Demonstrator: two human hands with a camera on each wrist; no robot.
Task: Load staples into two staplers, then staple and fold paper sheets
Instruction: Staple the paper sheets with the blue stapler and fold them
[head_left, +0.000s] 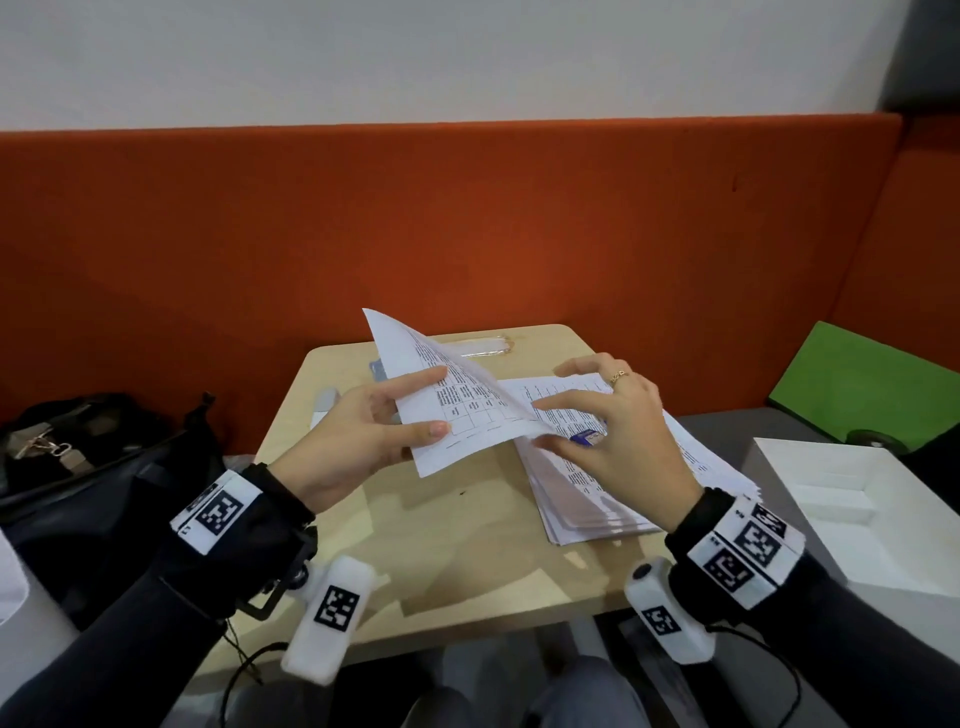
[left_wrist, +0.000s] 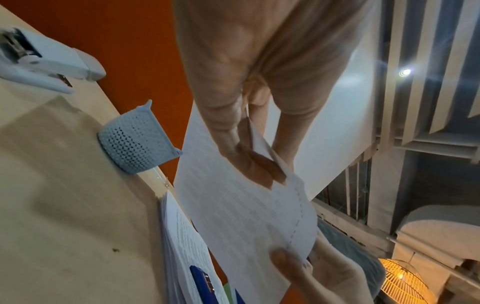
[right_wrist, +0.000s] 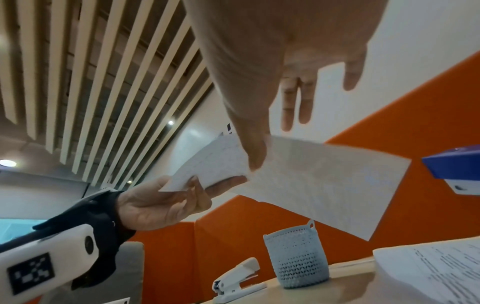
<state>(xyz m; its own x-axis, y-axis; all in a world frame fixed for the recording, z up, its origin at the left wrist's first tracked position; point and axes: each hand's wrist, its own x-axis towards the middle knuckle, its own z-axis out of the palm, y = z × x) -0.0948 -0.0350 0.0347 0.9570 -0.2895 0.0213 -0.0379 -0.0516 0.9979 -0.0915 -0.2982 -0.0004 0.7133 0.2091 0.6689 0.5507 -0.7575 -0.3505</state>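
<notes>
My left hand (head_left: 431, 405) pinches a set of printed paper sheets (head_left: 467, 410), thumb on top and fingers beneath, and holds them tilted above the wooden table (head_left: 441, 545). My right hand (head_left: 543, 422) pinches the sheets' right edge between thumb and index finger, its other fingers spread. A thick paper stack (head_left: 623, 499) lies on the table's right side with a blue stapler (head_left: 587, 437) on it. A white stapler (right_wrist: 236, 277) rests at the table's far left, beside a pale blue mesh cup (right_wrist: 296, 259). In the head view my hand and the sheets hide both.
An orange padded backrest (head_left: 467, 223) runs behind the table. A black bag (head_left: 93, 457) sits to the left. A white tray (head_left: 857, 509) and a green panel (head_left: 872, 384) are at the right. A clear plastic piece (head_left: 488, 347) lies at the table's back edge.
</notes>
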